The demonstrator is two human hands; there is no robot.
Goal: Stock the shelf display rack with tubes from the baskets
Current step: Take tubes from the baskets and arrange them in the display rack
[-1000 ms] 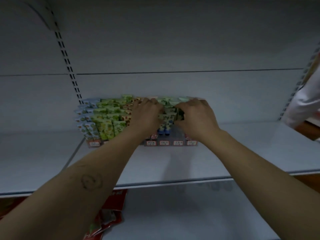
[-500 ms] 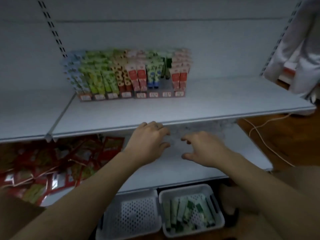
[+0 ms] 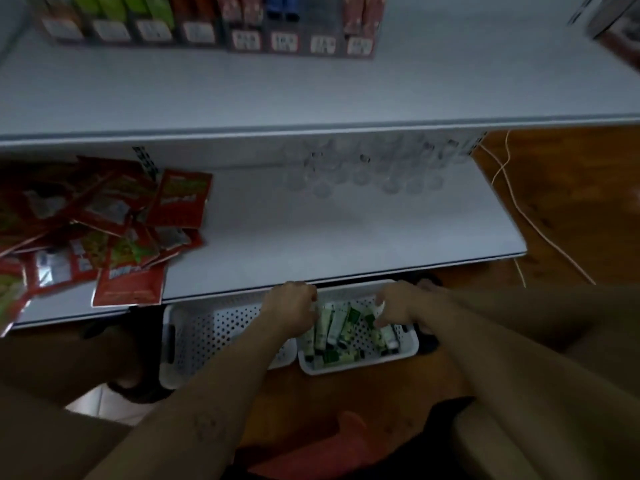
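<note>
Two white perforated baskets stand on the floor under the lowest shelf. The left basket [image 3: 207, 336] looks empty. The right basket [image 3: 360, 368] holds several green and white tubes [image 3: 332, 327]. My left hand [image 3: 292, 306] hovers over that basket's left rim with its fingers loosely curled. My right hand [image 3: 403, 304] reaches in from the right, fingertips down on the tubes. I see no tube gripped by either hand. The display rack [image 3: 214, 41] with rows of tubes and price tags shows only its front edge at the top.
The rack stands on a white upper shelf [image 3: 311, 95]. On the lower shelf [image 3: 346, 233] lie a heap of red packets [image 3: 114, 230] on the left and clear bottles [image 3: 363, 168] at the back. A pale cable [image 3: 519, 209] runs over the wooden floor at right.
Both hands left the rack and dropped past the shelves to the right basket on the floor. The view tilted downward with them.
</note>
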